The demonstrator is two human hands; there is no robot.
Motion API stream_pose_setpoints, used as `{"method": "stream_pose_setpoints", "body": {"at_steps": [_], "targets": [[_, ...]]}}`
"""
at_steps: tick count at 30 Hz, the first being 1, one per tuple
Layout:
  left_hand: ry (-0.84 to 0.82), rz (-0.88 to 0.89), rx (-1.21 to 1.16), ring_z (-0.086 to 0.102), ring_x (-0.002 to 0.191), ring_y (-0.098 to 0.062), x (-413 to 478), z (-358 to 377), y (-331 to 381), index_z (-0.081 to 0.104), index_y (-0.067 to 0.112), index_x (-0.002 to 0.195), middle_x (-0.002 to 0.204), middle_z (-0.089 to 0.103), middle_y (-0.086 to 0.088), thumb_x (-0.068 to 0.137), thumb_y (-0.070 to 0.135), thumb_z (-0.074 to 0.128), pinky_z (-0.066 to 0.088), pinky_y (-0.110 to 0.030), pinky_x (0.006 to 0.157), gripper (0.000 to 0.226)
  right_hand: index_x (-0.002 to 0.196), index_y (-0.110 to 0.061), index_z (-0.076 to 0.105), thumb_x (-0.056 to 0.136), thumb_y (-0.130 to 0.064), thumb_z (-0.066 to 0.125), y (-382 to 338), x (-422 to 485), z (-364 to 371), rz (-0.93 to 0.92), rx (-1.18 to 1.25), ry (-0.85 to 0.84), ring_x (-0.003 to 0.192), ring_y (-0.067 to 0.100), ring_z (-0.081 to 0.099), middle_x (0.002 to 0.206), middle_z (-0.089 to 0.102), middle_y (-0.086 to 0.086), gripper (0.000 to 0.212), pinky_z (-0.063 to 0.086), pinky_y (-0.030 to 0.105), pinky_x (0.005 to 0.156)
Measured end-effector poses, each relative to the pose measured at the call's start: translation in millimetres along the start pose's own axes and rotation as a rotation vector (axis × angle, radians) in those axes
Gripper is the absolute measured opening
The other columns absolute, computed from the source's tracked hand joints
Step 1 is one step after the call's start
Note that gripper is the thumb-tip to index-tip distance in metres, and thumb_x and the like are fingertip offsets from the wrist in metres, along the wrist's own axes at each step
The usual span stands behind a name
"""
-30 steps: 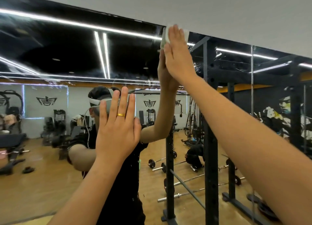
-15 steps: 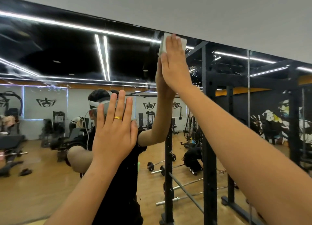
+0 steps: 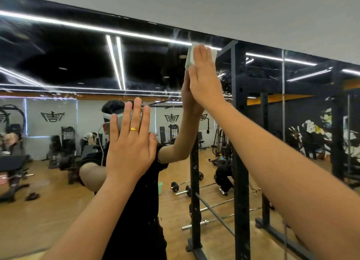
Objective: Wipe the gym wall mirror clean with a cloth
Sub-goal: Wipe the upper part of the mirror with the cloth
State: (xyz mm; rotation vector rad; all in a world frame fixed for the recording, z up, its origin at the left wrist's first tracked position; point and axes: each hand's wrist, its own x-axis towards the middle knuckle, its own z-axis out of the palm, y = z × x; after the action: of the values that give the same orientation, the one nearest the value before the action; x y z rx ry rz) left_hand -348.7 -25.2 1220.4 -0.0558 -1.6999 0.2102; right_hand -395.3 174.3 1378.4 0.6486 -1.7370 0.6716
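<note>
Head | right hand (image 3: 204,80) flat, pressing pale folded cloth (image 3: 190,56) | glossy mirror (image 3: 78,64)

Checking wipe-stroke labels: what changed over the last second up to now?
The right hand, pressing the cloth flat against the mirror, slid a little down from the mirror's top edge, and faint streaks show above it. Nothing was taken hold of or let go. The left hand stayed flat on the glass.
</note>
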Motion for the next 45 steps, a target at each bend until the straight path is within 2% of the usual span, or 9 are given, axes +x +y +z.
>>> {"method": "stream_pose_setpoints", "body": {"at_steps": [4, 12, 17, 28, 33, 36, 40, 43, 45], "targets": [[-0.006, -0.001, -0.010, 0.000, 0.160, -0.030, 0, -1, 3, 0.009, 0.009, 0.165, 0.173, 0.001, -0.014, 0.106, 0.036, 0.021, 0.008, -0.058, 0.128, 0.066, 0.164, -0.010, 0.003, 0.114, -0.022, 0.026, -1, 35, -18, 0.057, 0.015, 0.031, 0.159, 0.020, -0.006, 0.173, -0.003, 0.006, 0.056, -0.002, 0.036, 0.129], [-0.001, 0.007, -0.003, 0.000, 0.160, -0.030, 0, -1, 0, 0.009, 0.009, 0.165, 0.173, 0.001, -0.014, 0.106, 0.036, 0.021, 0.006, -0.057, 0.128, 0.066, 0.163, -0.010, 0.009, 0.112, -0.020, 0.031, 7, -40, 11, 0.005, 0.020, 0.014, 0.159, 0.018, -0.004, 0.173, 0.004, 0.006, 0.056, -0.005, 0.031, 0.127], [0.011, 0.003, -0.008, 0.002, 0.160, -0.031, 1, 0, 2, 0.010, 0.008, 0.165, 0.173, 0.003, -0.015, 0.106, 0.036, 0.022, 0.008, -0.058, 0.128, 0.067, 0.164, -0.015, 0.002, 0.114, -0.025, 0.028, 16, 14, -23, 0.035, -0.020, -0.025, 0.159, 0.017, -0.002, 0.173, -0.004, 0.002, 0.057, 0.010, 0.041, 0.130], [0.017, 0.008, 0.012, 0.003, 0.160, -0.032, 0, 0, 1, 0.011, 0.008, 0.165, 0.173, 0.004, -0.016, 0.106, 0.035, 0.024, 0.011, -0.060, 0.127, 0.067, 0.164, -0.012, 0.008, 0.113, -0.021, 0.031, 21, -23, -13, -0.002, -0.003, -0.019, 0.159, 0.016, -0.005, 0.173, 0.001, 0.002, 0.056, 0.004, 0.041, 0.130], [0.025, 0.004, 0.024, 0.003, 0.160, -0.032, 0, 0, 4, 0.015, 0.007, 0.165, 0.173, 0.005, -0.016, 0.105, 0.033, 0.030, 0.010, -0.059, 0.127, 0.067, 0.165, -0.017, 0.004, 0.114, -0.025, 0.029, 32, 12, -31, -0.004, -0.027, -0.022, 0.159, 0.019, 0.005, 0.173, -0.003, 0.000, 0.057, 0.016, 0.043, 0.129], [0.030, 0.007, 0.052, 0.005, 0.160, -0.032, 1, 0, 4, 0.016, 0.006, 0.164, 0.172, 0.006, -0.016, 0.105, 0.033, 0.032, 0.009, -0.058, 0.128, 0.067, 0.165, -0.013, 0.003, 0.114, -0.023, 0.027, 33, 41, -37, 0.032, -0.020, 0.008, 0.159, 0.017, -0.005, 0.173, -0.003, 0.003, 0.056, 0.001, 0.035, 0.129], [0.023, 0.001, 0.059, 0.005, 0.160, -0.032, 0, 0, 2, 0.017, 0.008, 0.164, 0.172, 0.007, -0.016, 0.105, 0.033, 0.033, 0.008, -0.057, 0.128, 0.067, 0.163, -0.007, 0.010, 0.113, -0.020, 0.031, 27, 10, -13, 0.034, 0.067, 0.099, 0.159, 0.021, 0.000, 0.173, 0.006, 0.011, 0.056, 0.001, 0.039, 0.130], [0.018, -0.002, 0.059, 0.006, 0.160, -0.032, 0, -1, 1, 0.017, 0.007, 0.164, 0.172, 0.008, -0.016, 0.105, 0.034, 0.034, 0.008, -0.057, 0.128, 0.067, 0.164, -0.012, 0.010, 0.113, -0.023, 0.030, 34, -38, 5, -0.018, 0.038, 0.076, 0.154, 0.007, -0.009, 0.173, 0.003, 0.003, 0.055, -0.011, 0.021, 0.124], [0.008, -0.007, 0.048, 0.006, 0.160, -0.032, 0, -3, 0, 0.017, 0.007, 0.164, 0.172, 0.008, -0.016, 0.104, 0.034, 0.034, 0.009, -0.058, 0.128, 0.068, 0.164, -0.011, 0.012, 0.113, -0.022, 0.031, 43, -40, 5, -0.064, 0.029, 0.067, 0.156, 0.008, -0.008, 0.173, 0.005, 0.003, 0.055, -0.011, 0.020, 0.124]]}}
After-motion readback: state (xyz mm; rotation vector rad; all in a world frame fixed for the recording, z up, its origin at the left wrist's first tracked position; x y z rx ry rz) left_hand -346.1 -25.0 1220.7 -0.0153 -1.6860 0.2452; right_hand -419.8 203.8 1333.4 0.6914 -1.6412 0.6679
